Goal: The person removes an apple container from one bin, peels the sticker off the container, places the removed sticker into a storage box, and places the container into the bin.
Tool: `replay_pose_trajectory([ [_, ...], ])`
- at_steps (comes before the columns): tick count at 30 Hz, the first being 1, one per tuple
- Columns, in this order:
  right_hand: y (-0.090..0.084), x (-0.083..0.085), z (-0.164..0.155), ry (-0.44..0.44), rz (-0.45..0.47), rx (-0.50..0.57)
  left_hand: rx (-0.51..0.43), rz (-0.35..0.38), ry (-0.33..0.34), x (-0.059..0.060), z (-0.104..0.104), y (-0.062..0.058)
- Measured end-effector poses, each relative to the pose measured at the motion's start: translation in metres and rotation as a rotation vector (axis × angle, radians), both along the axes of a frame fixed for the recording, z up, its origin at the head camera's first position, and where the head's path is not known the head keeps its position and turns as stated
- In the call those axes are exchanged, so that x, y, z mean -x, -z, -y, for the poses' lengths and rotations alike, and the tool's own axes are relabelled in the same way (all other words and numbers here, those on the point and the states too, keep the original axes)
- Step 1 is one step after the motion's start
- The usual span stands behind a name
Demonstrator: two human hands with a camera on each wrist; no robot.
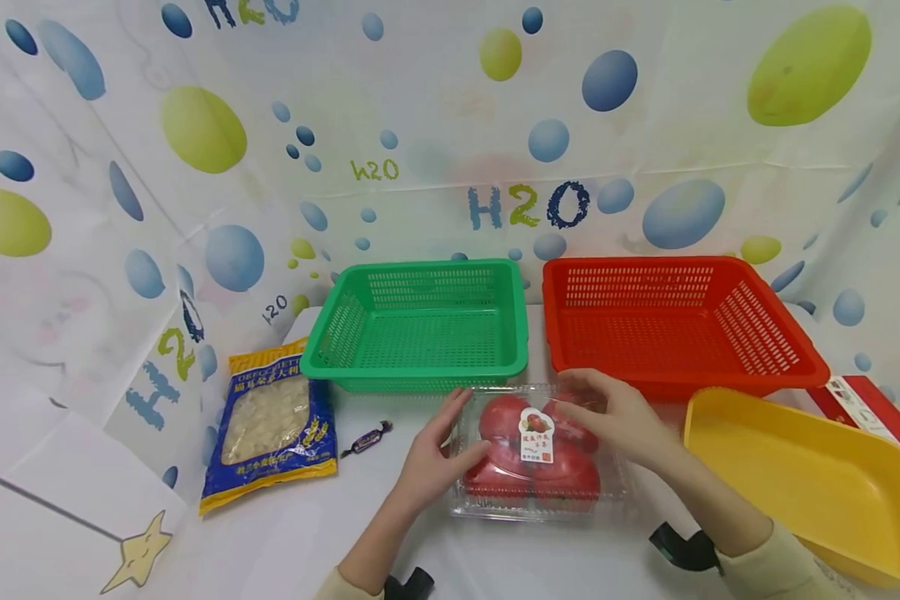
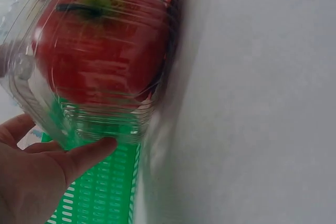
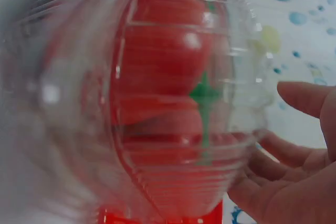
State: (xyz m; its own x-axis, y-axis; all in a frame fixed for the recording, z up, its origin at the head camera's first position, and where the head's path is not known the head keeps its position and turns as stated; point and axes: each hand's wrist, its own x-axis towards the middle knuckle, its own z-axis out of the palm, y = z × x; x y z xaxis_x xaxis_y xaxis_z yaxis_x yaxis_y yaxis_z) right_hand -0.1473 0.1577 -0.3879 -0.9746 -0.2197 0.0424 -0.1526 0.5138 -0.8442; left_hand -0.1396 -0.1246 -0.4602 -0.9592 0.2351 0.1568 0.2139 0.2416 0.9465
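Both left hand and right hand sit spread around a clear box on a white surface, dotted sheeting behind.

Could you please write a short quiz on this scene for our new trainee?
1. In the head view, what lies between the blue bag and the clear container?
a) a spoon
b) a purple-wrapped candy
c) a red cup

2. True or false: in the head view, the green basket stands to the left of the red basket.

3. Fill in: the left hand is at the clear container's ____ side, and the right hand is at its ____ side.

Key: 1. b; 2. true; 3. left, right.
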Motion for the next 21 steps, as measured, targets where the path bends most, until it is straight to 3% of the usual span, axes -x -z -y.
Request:
replay_pose_trajectory([
  [10, 0.006, 0.015, 0.019, -0.185, 0.002, -0.127, 0.01, -0.002, -0.001, -0.001, -0.001, 0.003],
  [21, 0.007, 0.013, 0.03, -0.222, -0.1, -0.322, 0.002, 0.003, -0.008, -0.002, -0.001, 0.001],
])
